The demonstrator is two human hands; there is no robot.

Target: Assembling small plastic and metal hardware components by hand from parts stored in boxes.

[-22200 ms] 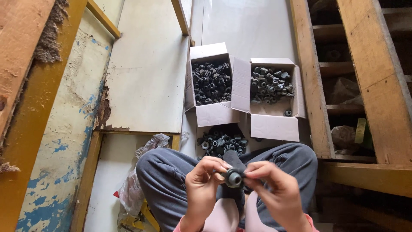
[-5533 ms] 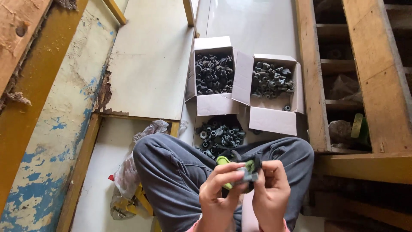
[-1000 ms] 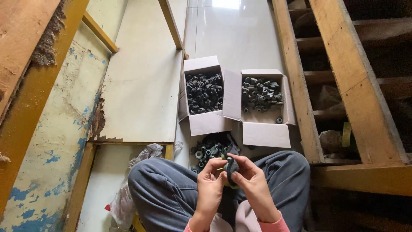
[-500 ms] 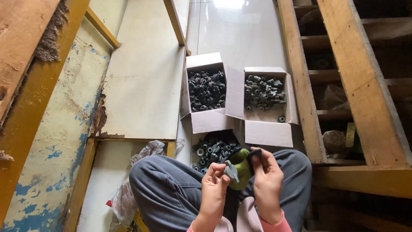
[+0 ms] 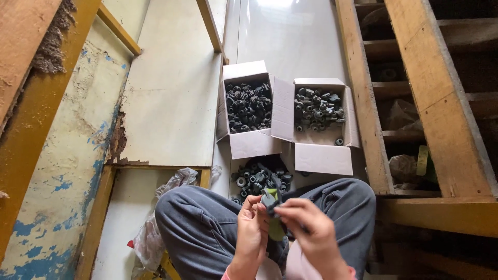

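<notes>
Nearest the camera, the person is sitting cross-legged in grey trousers (image 5: 197,228), and both hands are meeting just above the lap; the left hand (image 5: 252,228) is curling its fingers around the near side of a small dark fitting (image 5: 270,199), while the right hand (image 5: 307,228) is pinching the fitting's top between thumb and forefinger, the other fingers folded loosely behind. A green strip (image 5: 275,228) is hanging from the fitting between the two palms; what it is exactly is too small to tell. To do this well, the left hand should probably be keeping the piece steady while the right does the fine work, with the grip staying at the fingertips so the piece is not slipping into the lap.

Just beyond the knees, a heap of dark fittings (image 5: 257,179) is lying on the pale floor; beside the left knee a crumpled plastic bag (image 5: 166,207) is resting. Farther off, two open white cartons are standing side by side and touching: the left carton (image 5: 244,148) is nearly full of black parts; the right carton (image 5: 321,155) is holding fewer, greyer ones. Wooden beams (image 5: 425,103) are running along the right.
</notes>
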